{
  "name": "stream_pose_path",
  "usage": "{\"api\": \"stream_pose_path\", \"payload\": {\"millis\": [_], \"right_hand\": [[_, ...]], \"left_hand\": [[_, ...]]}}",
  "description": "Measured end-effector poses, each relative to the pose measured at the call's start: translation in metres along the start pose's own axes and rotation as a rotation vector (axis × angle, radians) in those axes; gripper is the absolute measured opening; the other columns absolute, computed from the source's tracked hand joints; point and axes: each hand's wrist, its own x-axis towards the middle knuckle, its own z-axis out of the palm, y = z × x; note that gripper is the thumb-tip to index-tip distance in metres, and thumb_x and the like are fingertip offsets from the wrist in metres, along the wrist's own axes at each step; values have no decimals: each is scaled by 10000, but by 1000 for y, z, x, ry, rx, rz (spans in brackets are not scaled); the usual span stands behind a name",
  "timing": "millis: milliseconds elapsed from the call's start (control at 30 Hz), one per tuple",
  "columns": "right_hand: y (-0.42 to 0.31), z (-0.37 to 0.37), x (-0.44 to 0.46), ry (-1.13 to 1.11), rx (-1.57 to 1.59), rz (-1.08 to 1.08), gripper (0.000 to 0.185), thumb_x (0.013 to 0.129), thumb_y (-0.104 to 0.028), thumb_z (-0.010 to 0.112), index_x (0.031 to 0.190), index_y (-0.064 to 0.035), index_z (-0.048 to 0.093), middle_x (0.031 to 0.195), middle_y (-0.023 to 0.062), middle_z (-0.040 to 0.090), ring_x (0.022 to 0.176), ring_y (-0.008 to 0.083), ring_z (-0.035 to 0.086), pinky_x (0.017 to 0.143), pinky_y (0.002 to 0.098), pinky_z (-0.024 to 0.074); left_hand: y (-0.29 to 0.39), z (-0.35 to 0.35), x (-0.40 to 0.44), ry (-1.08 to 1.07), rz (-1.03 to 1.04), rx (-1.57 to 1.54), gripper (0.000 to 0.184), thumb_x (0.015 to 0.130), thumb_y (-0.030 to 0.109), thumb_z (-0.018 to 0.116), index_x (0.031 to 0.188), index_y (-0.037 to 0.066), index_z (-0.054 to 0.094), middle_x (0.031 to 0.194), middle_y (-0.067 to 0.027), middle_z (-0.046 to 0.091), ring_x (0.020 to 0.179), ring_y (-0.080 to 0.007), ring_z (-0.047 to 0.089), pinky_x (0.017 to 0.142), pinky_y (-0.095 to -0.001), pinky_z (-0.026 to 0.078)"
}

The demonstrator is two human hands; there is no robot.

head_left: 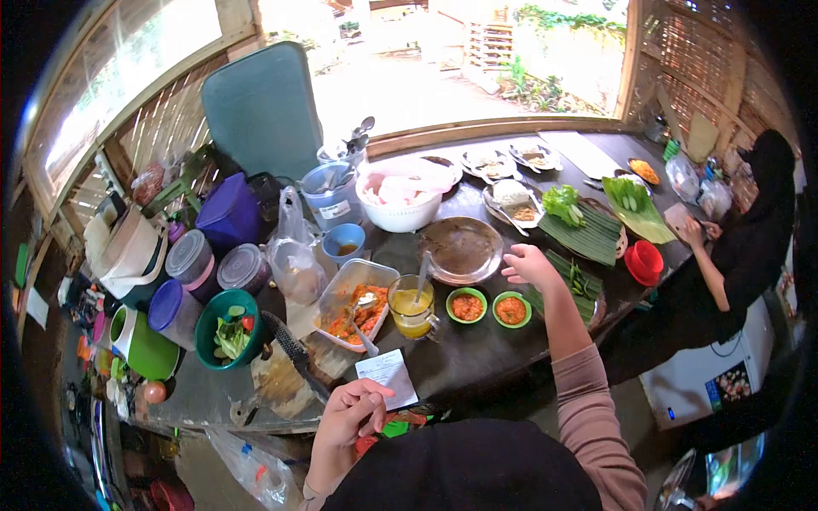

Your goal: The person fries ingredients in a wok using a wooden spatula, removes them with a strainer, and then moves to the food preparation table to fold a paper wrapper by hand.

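Note:
My left hand (351,417) is at the table's near edge, its fingers loosely bent and nothing visible in them. Its fingertips overlap the lower edge of a white paper note (388,376) with writing; whether they touch it I cannot tell. My right hand (530,266) is stretched over the table, empty, fingers extended. Below it stand two small green bowls of red sambal, one left (466,307) and one right (511,310). A round brown tray (462,249) lies just left of that hand. A glass mug (411,308) holds yellow liquid and a spoon.
A plastic container (358,298) holds red sambal and spoons. Left are a stone pestle (294,351), a green vegetable bowl (228,330) and lidded tubs (189,255). Banana leaf (579,234), red bowls (643,262) and plates (513,204) stand right. Another person (707,255) works at right.

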Motion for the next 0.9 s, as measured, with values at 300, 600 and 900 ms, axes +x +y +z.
{"api": "stream_pose_path", "payload": {"millis": [300,600,900], "right_hand": [[-8,4,-171,189,-28,-484,386,850,-113,563,1202,18,470,920,104,581,743,149,606,629,253,504],[41,46,-278,53,116,-434,273,871,-66,517,1126,30,522,798,96,603,669,117,577,617,241,485],[55,79,-287,-209,122,-374,239,872,-117,548,1072,8,583,778,78,645,702,94,608,640,227,493]], "left_hand": [[-5,21,21,-145,-183,9,82,855,55,537,846,-2,596,560,-72,556,418,-48,405,376,-190,272],[-32,16,44,-411,-330,163,176,900,119,495,755,35,552,568,-50,572,423,-36,413,402,-188,280],[-49,-2,34,-495,-510,152,286,942,220,435,738,54,547,585,-23,561,465,-49,434,435,-177,293]]}}
